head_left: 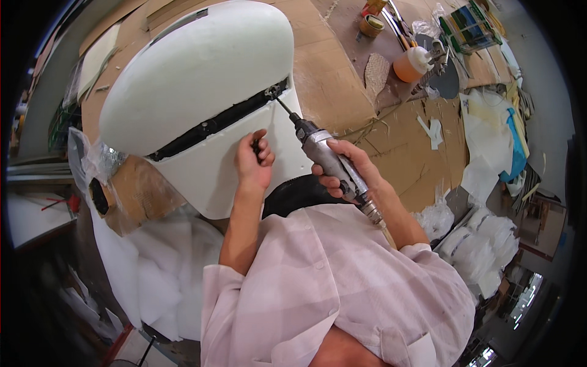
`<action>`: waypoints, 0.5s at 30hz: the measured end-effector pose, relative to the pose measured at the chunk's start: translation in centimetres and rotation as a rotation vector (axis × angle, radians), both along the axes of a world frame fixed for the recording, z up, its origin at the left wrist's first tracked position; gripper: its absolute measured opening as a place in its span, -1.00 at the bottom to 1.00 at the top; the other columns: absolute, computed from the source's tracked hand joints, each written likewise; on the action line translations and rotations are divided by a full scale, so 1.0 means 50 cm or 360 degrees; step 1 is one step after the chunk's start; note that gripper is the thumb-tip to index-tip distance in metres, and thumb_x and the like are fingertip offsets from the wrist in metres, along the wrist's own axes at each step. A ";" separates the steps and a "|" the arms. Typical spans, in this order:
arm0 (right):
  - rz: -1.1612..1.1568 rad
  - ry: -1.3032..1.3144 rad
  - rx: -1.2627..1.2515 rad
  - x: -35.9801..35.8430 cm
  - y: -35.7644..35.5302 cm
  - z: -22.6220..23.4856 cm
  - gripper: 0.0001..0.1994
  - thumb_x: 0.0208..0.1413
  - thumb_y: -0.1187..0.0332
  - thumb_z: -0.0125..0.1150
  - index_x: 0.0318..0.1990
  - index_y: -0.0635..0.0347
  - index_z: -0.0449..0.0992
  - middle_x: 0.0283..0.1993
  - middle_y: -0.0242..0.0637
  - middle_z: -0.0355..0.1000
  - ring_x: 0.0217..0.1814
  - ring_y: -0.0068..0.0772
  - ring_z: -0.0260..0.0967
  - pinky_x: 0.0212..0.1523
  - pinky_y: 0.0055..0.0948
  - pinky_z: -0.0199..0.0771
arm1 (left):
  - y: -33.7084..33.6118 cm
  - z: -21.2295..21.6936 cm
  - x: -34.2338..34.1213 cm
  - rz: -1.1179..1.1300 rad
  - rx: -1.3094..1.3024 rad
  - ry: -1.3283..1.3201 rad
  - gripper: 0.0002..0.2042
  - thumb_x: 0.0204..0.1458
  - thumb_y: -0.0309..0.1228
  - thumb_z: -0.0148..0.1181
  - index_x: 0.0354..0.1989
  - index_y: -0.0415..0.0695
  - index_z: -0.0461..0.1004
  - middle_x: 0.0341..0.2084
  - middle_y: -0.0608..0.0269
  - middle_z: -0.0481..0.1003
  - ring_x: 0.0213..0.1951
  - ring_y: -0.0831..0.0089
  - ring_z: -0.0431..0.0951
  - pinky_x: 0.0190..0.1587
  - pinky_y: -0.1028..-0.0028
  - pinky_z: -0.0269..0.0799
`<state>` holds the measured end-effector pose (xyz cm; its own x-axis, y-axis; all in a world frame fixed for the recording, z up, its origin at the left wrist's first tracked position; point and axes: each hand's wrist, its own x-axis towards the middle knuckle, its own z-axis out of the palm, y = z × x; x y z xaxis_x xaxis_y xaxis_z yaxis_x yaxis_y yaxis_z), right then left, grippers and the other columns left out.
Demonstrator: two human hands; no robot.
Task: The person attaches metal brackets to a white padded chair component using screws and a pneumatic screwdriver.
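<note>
My right hand (351, 166) is wrapped round a silver and black air screwdriver (324, 150). The tool's long thin bit slants up and left to a metal fitting (273, 92) at the right end of a black strip (226, 118). That strip runs across a large white moulded shell (202, 61), and its far end lies at the lower left. Just below the strip is my left hand (255, 160), closed with its fingers curled round small dark pieces, too little seen to name. Whether the bit's tip is seated in a screw cannot be made out.
Brown cardboard (422, 147) covers the bench under the shell. At the back right stand a bottle of orange liquid (411, 65), a small tin (371, 25) and a green crate (469, 27). White foam sheeting (165, 275) hangs at the lower left; wrapped white bundles (480, 248) lie at right.
</note>
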<state>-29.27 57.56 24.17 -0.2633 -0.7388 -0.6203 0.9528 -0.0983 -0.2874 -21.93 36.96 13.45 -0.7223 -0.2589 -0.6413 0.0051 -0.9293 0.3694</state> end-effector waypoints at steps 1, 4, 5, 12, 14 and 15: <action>-0.0041 -0.0043 0.0019 0.011 -0.011 0.003 -0.59 0.18 0.08 0.14 0.00 0.19 0.30 -0.37 -0.17 0.44 -0.59 -0.47 0.39 -0.69 -0.48 0.46 | -0.011 0.012 0.019 0.0043 0.0032 0.0016 -0.71 0.22 -0.29 -0.09 -0.16 -0.26 0.46 -0.58 0.39 0.22 -0.64 0.63 0.12 -0.65 0.61 -0.02; -0.0147 -0.0044 0.0035 0.038 -0.039 0.009 -0.59 0.18 0.07 0.14 -0.01 0.18 0.29 -0.36 -0.18 0.43 -0.60 -0.47 0.38 -0.70 -0.47 0.44 | -0.035 0.020 0.057 0.0101 -0.0008 -0.0026 -0.70 0.19 -0.29 -0.11 -0.17 -0.28 0.45 -0.56 0.37 0.23 -0.63 0.61 0.13 -0.64 0.59 -0.01; -0.0157 -0.0047 0.0043 0.041 -0.043 0.012 -0.59 0.18 0.07 0.14 -0.01 0.18 0.29 -0.36 -0.18 0.43 -0.60 -0.47 0.38 -0.70 -0.47 0.44 | -0.038 0.026 0.068 0.0103 -0.0003 0.0008 -0.73 0.21 -0.34 -0.11 -0.15 -0.30 0.43 -0.54 0.37 0.23 -0.61 0.62 0.14 -0.62 0.59 0.00; -0.0313 -0.0221 -0.0016 0.057 -0.068 0.027 -0.58 0.18 0.08 0.13 0.00 0.19 0.26 -0.37 -0.20 0.41 -0.61 -0.50 0.35 -0.72 -0.51 0.40 | -0.057 0.049 0.110 0.0013 -0.0090 0.0002 -0.78 0.27 -0.42 -0.04 -0.06 -0.32 0.40 -0.52 0.37 0.27 -0.57 0.64 0.16 -0.57 0.61 0.03; -0.0333 -0.0248 -0.0027 0.060 -0.073 0.028 -0.58 0.18 0.08 0.13 0.01 0.19 0.26 -0.37 -0.20 0.41 -0.61 -0.51 0.34 -0.72 -0.52 0.40 | -0.065 0.044 0.123 0.0069 -0.0153 -0.0006 -0.77 0.26 -0.40 0.03 -0.05 -0.32 0.40 -0.51 0.36 0.30 -0.56 0.65 0.18 -0.56 0.62 0.04; -0.0312 -0.0213 0.0016 0.058 -0.078 0.026 -0.59 0.18 0.09 0.13 0.01 0.20 0.26 -0.36 -0.19 0.41 -0.61 -0.51 0.34 -0.73 -0.51 0.39 | -0.071 0.039 0.128 0.0065 -0.0145 -0.0005 -0.77 0.26 -0.40 0.03 -0.05 -0.32 0.40 -0.51 0.36 0.30 -0.56 0.65 0.18 -0.56 0.62 0.04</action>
